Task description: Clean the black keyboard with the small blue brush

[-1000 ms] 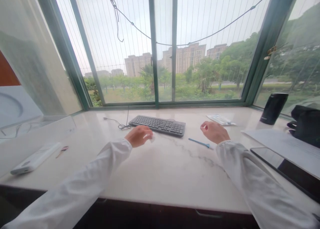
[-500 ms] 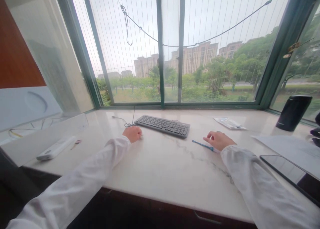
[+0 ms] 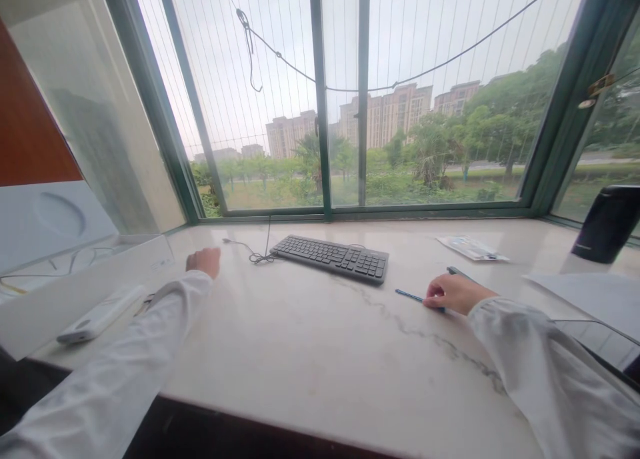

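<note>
My right hand [image 3: 459,293] is closed at the right of the white marbled tabletop [image 3: 300,352], its thumb and fingers pinching a thin blue stick-like tool [image 3: 410,295] that lies low against the surface and points left. A dark slim piece [image 3: 459,272] shows just behind this hand; the rest of it is hidden. My left hand [image 3: 204,262] rests curled at the left of the table, and I cannot make out what its fingers hold, if anything. Between the hands, farther back, is a black keyboard [image 3: 333,259] with its cable [image 3: 260,257] bunched at its left end.
At the left a white power bank [image 3: 100,315] lies beside a low white box [image 3: 165,249]. A flat packet [image 3: 470,248], white paper [image 3: 585,299] and a black cylinder [image 3: 607,222] are on the right. My right sleeve partly covers a dark-edged tablet [image 3: 605,342]. A window frame [image 3: 327,213] borders the back.
My left hand has moved left, away from the keyboard's cable end. My right hand's fingers have closed on the blue stick-like tool. The view has shifted slightly.
</note>
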The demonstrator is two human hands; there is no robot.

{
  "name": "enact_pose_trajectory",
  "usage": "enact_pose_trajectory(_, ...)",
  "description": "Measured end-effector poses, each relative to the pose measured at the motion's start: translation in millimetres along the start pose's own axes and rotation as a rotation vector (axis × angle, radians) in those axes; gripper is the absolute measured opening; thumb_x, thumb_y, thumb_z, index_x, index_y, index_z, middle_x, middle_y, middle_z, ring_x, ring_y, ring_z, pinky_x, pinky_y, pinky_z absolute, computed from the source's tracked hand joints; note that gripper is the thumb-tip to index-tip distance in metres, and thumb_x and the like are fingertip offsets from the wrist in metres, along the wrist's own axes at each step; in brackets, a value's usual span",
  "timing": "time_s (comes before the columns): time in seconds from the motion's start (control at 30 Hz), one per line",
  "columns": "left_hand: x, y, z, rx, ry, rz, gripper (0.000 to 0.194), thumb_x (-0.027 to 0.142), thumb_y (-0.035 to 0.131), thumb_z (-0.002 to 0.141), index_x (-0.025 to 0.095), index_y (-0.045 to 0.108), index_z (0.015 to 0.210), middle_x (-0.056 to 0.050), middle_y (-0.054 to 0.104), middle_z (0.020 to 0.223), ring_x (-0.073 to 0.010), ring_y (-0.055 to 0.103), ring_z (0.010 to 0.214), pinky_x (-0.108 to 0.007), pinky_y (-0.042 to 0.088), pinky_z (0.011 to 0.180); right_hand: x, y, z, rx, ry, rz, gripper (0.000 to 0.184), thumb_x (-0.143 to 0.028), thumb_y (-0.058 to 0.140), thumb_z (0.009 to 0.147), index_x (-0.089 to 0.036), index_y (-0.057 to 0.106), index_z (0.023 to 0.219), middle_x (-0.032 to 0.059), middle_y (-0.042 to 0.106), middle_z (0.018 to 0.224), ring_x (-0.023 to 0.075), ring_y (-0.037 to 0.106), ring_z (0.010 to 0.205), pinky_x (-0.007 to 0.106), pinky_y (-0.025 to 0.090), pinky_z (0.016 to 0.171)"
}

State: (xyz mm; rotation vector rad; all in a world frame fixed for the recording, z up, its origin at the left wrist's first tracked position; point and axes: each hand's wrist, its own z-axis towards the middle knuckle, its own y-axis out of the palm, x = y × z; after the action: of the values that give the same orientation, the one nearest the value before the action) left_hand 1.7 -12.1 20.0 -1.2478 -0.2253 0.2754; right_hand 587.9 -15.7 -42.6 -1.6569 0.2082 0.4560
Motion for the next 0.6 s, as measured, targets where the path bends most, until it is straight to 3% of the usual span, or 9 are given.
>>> enact_pose_trajectory(0.07,36.7,7.0,0.7,0.016,0.105,-0.029,0.036,0.035,0.05,0.09,0.023,0.065,0.12,-0.016,0.063,0.124,-0.0348,0.06,0.111,-0.047,0.043,0.093,-0.3,1.7,2.4,0.023,0.026,0.044,0.019,-0.039,0.067,0.069,-0.021,0.068,0.064,0.0044,0.067,0.068,0.0222,0.059,0.07,0.033,0.041,0.067)
enact_pose_trajectory(0.17,94.8,25.9,-0.9,-0.064,0.268,-0.114,0.031,0.043,0.044,0.095,0.03,0.07,0.108,-0.005,0.07,0.107,-0.0257,0.063,0.103,-0.038,0.046,0.09,-5.5,1.3,4.4,0.09,0.08,0.141,0.025,-0.038,0.06,0.077,-0.021,0.059,0.059,0.0032,0.06,0.06,0.0207,0.053,0.063,0.034,0.038,0.065)
enact_pose_trajectory(0.23,126.7,40.5,1.7,-0.123,0.316,-0.162,0.029,0.044,0.048,0.096,0.027,0.07,0.104,-0.004,0.07,0.103,-0.0208,0.064,0.099,-0.034,0.048,0.09,-13.0,-0.1,4.6,0.13,0.11,0.238,0.028,-0.037,0.057,0.082,-0.021,0.055,0.059,0.0026,0.057,0.06,0.0201,0.051,0.063,0.034,0.038,0.067)
enact_pose_trajectory(0.3,147.6,52.6,9.9,-0.146,0.278,-0.186,0.032,0.043,0.053,0.096,0.018,0.065,0.112,-0.007,0.067,0.111,-0.0202,0.063,0.1,-0.04,0.05,0.091,-23.9,0.3,4.5,0.145,0.12,0.366,0.03,-0.035,0.054,0.086,-0.021,0.054,0.06,0.0021,0.056,0.061,0.0196,0.051,0.065,0.034,0.04,0.07)
enact_pose_trajectory(0.4,157.0,62.9,30.9,-0.126,0.094,-0.183,0.036,0.039,0.058,0.094,0.014,0.059,0.121,-0.01,0.061,0.12,-0.0222,0.061,0.104,-0.044,0.053,0.089,-44.1,7.3,6.4,0.131,0.102,0.609,0.026,-0.03,0.051,0.089,-0.019,0.059,0.066,0.0038,0.062,0.071,0.0186,0.056,0.072,0.032,0.047,0.073)
enact_pose_trajectory(0.5,149.9,66.1,54.4,-0.07,-0.078,-0.176,0.038,0.037,0.059,0.094,0.015,0.057,0.126,-0.011,0.059,0.124,-0.023,0.061,0.106,-0.045,0.054,0.089,-62.7,18.9,13.4,0.119,0.083,0.873,0.02,-0.025,0.049,0.089,-0.017,0.063,0.076,0.0079,0.068,0.09,0.0179,0.063,0.083,0.03,0.054,0.079)
enact_pose_trajectory(0.6,140.5,67.9,73.0,-0.011,-0.131,-0.18,0.038,0.037,0.059,0.094,0.015,0.057,0.125,-0.011,0.059,0.125,-0.0239,0.06,0.107,-0.044,0.053,0.09,-74.1,26.8,23.9,0.12,0.097,1.083,0.017,-0.018,0.051,0.086,-0.015,0.063,0.075,0.0101,0.069,0.09,0.0177,0.065,0.082,0.031,0.058,0.081)
